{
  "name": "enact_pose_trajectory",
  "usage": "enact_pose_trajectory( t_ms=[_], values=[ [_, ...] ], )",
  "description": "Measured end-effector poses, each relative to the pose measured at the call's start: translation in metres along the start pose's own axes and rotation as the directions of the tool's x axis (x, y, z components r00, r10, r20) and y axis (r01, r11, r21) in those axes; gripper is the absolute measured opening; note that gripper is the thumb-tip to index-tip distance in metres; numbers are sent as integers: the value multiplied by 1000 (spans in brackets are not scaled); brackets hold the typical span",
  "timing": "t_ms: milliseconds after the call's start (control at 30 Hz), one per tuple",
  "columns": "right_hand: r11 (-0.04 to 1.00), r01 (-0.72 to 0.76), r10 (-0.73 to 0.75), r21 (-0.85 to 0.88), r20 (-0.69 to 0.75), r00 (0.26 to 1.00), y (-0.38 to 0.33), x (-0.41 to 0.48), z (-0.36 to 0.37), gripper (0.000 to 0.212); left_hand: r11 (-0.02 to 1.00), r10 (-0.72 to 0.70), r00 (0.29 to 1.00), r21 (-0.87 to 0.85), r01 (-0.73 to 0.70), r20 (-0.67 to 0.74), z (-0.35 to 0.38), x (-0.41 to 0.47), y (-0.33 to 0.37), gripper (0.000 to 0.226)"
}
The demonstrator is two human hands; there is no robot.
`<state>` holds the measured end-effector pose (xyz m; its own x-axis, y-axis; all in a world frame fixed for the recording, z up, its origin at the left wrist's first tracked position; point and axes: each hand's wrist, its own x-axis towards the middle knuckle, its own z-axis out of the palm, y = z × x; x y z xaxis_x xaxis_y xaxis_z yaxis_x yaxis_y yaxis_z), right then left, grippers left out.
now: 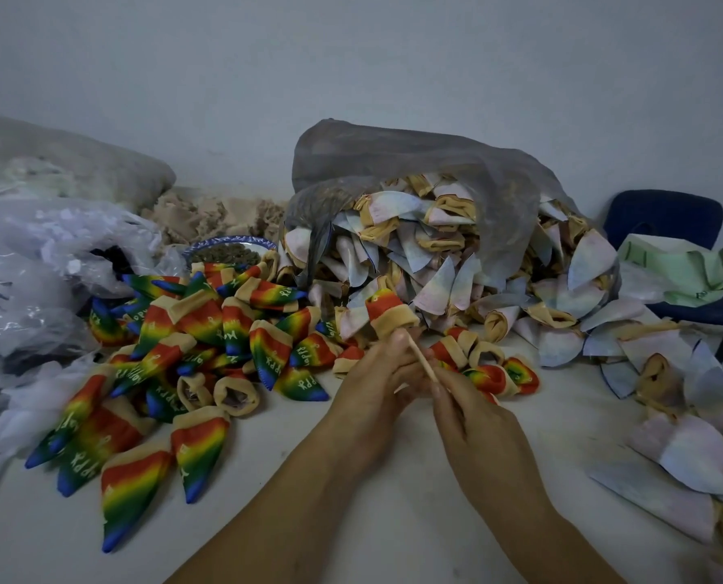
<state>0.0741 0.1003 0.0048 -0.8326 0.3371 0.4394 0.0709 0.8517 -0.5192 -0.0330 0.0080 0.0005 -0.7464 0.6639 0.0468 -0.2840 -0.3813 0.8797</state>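
1. Fingers of the right hand [473, 427] pinch the lower end of a thin wooden stick [422, 355] at frame centre.
2. The left hand [372, 385] curls its fingers, thumb pinching the cuff of the rainbow fabric cone [387, 309] on the stick's tip.
3. More rainbow cones [208, 343] are heaped centre left; pale cones [435, 255] spill from a mesh bag [393, 158] behind.

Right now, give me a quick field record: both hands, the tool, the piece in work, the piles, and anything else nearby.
left hand: holds the rainbow cone at its tan cuff
right hand: pinches the thin stick
stick: slants up from the right hand into the cone's cuff
rainbow cone: raised above the hands, cuff end down
rainbow pile: on the table, left of the hands
pale pile: spills from the grey bag, behind the hands
other: bowl behind the rainbow pile; blue chair far right
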Motion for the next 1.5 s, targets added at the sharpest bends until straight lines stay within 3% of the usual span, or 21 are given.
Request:
enact_pose_trajectory(
  t_ms=[133, 233, 333, 467, 567, 667, 900, 967, 1067, 1200, 1367, 1500],
  values=[
    [999, -10, 10, -45, -8, 1000, 1, 0, -3, 37, 996, -2, 996, -83, -6, -94, -2, 0, 7, 101],
    [995, 29, -30, -99, -17, 999, -2, -3, -5, 36, 973, 54, 981, -209, -94, -187, -8, 0, 15, 87],
    [986, 73, -78, -151, -26, 997, -5, -6, -7, 34, 971, 93, 968, -194, -139, -232, -14, 1, 24, 81],
    [964, 120, -117, -239, 26, 993, -9, -6, -3, 31, 975, 105, 972, -171, -143, -212, -17, 0, 28, 61],
    [954, 128, -131, -273, 9, 991, -10, -7, -2, 32, 949, 78, 980, -287, -128, -181, -17, -2, 27, 36],
    [962, 103, -109, -251, -9, 994, -9, -8, 0, 35, 937, 59, 988, -334, -104, -142, -17, -2, 26, 26],
    [972, 80, -82, -222, 1, 997, -4, -7, 7, 31, 953, 82, 984, -278, -123, -157, -14, -1, 20, 19],
    [978, 69, -77, -197, -34, 996, -5, -8, 8, 34, 958, 86, 983, -257, -126, -160, -9, -1, 18, 27],
    [996, 22, -22, -81, 0, 1000, -9, -9, 13, 49, 943, 68, 987, -315, -112, -148, -1, -1, 16, 44],
    [999, 25, -25, -47, 20, 1000, -10, -7, 17, 56, 903, 21, 994, -425, -65, -108, -3, 1, 19, 41],
    [988, 78, -73, -135, 44, 996, -4, -3, 18, 30, 862, -70, 994, -506, 20, -80, -12, 3, 9, 41],
    [967, 103, -97, -232, 39, 995, 3, 0, 13, 26, 872, -131, 989, -483, 82, -68, -16, 5, 6, 40]
  ],
)
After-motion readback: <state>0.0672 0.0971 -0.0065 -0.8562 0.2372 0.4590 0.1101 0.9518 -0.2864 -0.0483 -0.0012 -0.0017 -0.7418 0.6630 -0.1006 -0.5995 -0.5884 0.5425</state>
